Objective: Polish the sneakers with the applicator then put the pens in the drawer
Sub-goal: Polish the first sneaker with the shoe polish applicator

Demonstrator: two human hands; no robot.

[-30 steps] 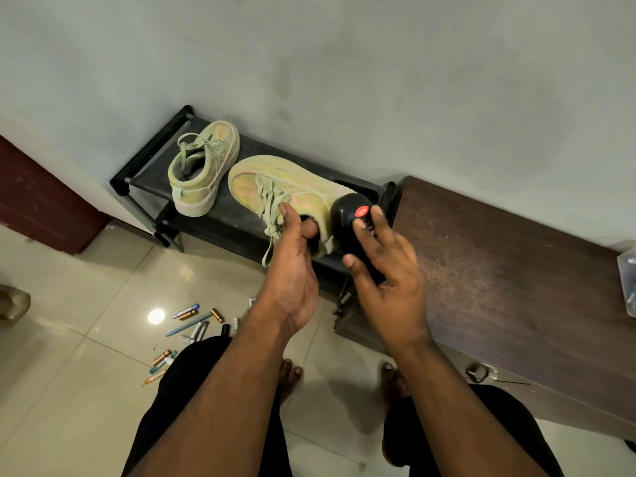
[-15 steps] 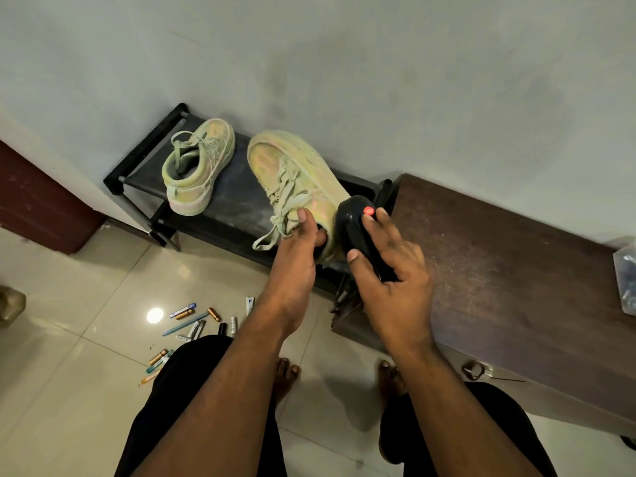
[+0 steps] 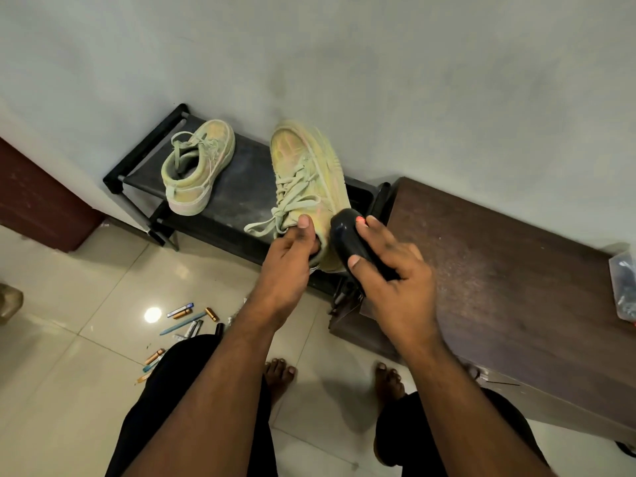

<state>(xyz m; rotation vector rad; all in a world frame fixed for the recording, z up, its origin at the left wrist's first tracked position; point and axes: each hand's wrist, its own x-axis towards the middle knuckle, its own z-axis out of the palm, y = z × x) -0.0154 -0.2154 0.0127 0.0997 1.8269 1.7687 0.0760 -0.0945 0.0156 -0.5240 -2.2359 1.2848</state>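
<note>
Two pale green lace-up canvas sneakers sit on the low black metal shoe rack. My left hand grips the heel collar of the nearer sneaker, thumb on top. My right hand's grip is closed round the glossy black polish applicator, pressed to that sneaker's side. The other sneaker lies left of it. Coloured pens are scattered on the tiled floor below the rack.

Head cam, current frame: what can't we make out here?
- Applicator pad face: head view, turned against the held sneaker, partly covered by the right hand.
- Sneaker heel: behind the left hand.
- Pens on the floor: some hidden by the person's leg, so no count.
- Drawer: none identifiable.
- Clear bag: cut off by the right edge.
</note>
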